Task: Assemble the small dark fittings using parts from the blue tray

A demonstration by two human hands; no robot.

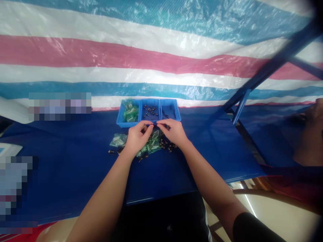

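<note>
My left hand (138, 134) and my right hand (173, 131) meet fingertip to fingertip in front of the blue bins, both pinched closed. Whatever lies between the fingers is too small to make out. Under and between them is a pile of green-tinted plastic bags (153, 144) with pale pieces inside. Small dark and brass-coloured screw-like parts (169, 146) lie loose by my right wrist, and more are scattered left of the pile. Beyond my fingers, the left bin (119, 118) holds similar green bags, the middle bin (143, 117) small screw-like parts, and the right bin (178, 114) a few thin dark pieces.
The blue table (83, 168) runs across the view, its front edge near my body. A striped plastic sheet (151, 60) hangs behind it. A slanted blue metal frame (264, 70) stands at right. Another person's arm (309, 137) shows at far right. Blurred-out patches cover items at left.
</note>
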